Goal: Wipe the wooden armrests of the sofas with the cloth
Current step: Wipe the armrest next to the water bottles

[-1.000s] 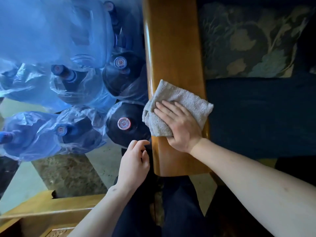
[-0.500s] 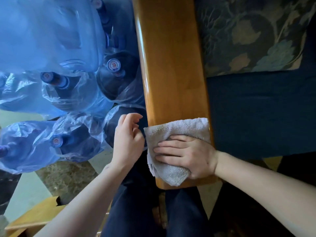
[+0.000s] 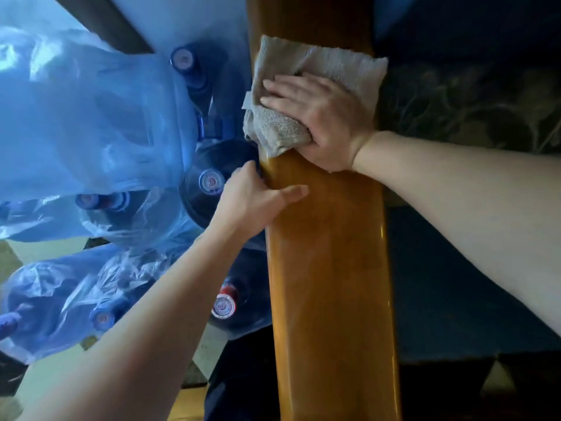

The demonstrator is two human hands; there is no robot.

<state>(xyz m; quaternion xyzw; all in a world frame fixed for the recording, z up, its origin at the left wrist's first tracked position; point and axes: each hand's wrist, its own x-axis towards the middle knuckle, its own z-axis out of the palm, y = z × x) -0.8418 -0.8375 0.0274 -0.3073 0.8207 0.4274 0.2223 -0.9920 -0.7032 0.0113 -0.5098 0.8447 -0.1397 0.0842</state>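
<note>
A glossy wooden armrest (image 3: 328,284) runs from the bottom of the view up to the top. A grey terry cloth (image 3: 331,65) lies across its far part, bunched at the left edge. My right hand (image 3: 321,117) presses flat on the cloth, palm down, fingers pointing left. My left hand (image 3: 255,199) rests on the armrest's left edge a little nearer to me, thumb on top of the wood and fingers wrapped down its side.
Several large blue water bottles (image 3: 209,183) wrapped in clear plastic (image 3: 91,117) stand packed against the armrest's left side. The dark blue sofa seat (image 3: 455,299) and a patterned cushion (image 3: 470,110) lie to the right. My dark trouser legs (image 3: 243,375) are below.
My right hand has pushed the cloth from the armrest's near end up to its far part. My left hand moved from hovering beside the wood to gripping its left edge.
</note>
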